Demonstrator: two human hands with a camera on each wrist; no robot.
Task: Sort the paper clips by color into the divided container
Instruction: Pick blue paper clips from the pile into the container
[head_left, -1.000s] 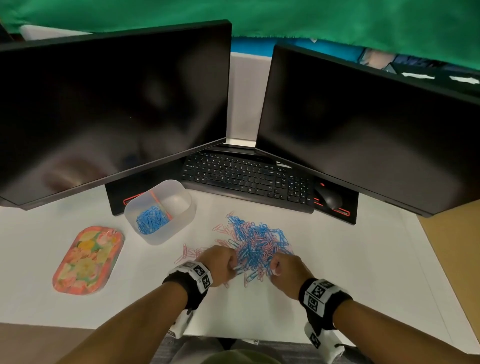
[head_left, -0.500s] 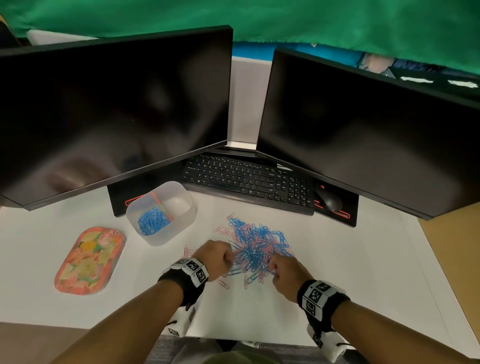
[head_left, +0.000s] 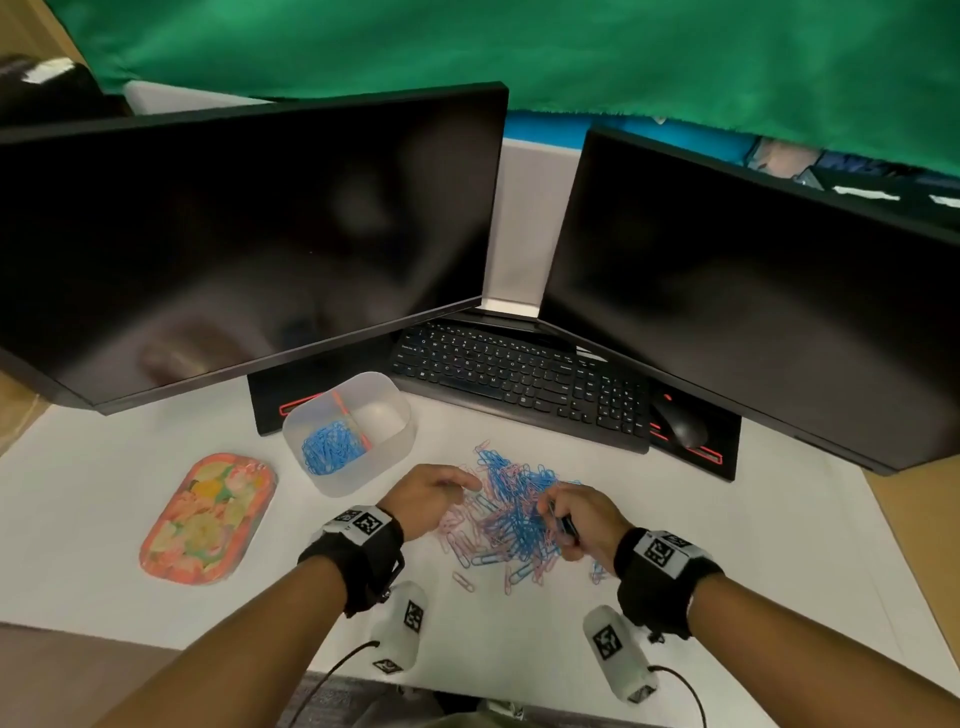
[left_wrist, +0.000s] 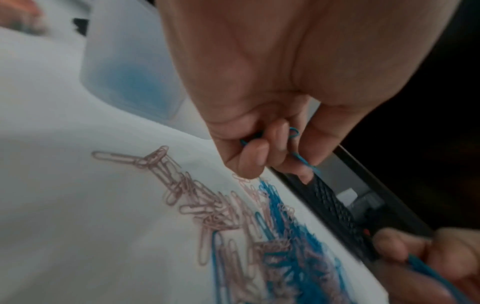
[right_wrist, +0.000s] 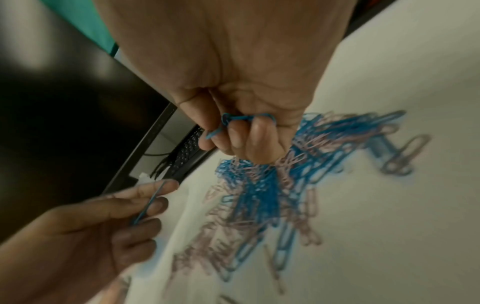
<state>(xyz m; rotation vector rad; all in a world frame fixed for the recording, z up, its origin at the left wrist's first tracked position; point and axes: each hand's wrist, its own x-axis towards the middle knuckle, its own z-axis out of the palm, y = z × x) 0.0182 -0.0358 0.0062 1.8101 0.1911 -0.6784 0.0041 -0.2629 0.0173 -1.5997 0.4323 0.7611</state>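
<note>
left hand grip: blue clips | right hand grip: blue clips

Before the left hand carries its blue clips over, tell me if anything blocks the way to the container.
Nothing visible does. The left hand grips blue clips, and only bare white desk lies between it and the divided container. The blue compartment is open on top.

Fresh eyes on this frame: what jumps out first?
The tangled pile of blue and pink paper clips on the white desk, with both hands at its near edge. The left hand and right hand each pinch blue clips. To the left, the divided container holds blue clips in one compartment; the other looks bare.
</note>
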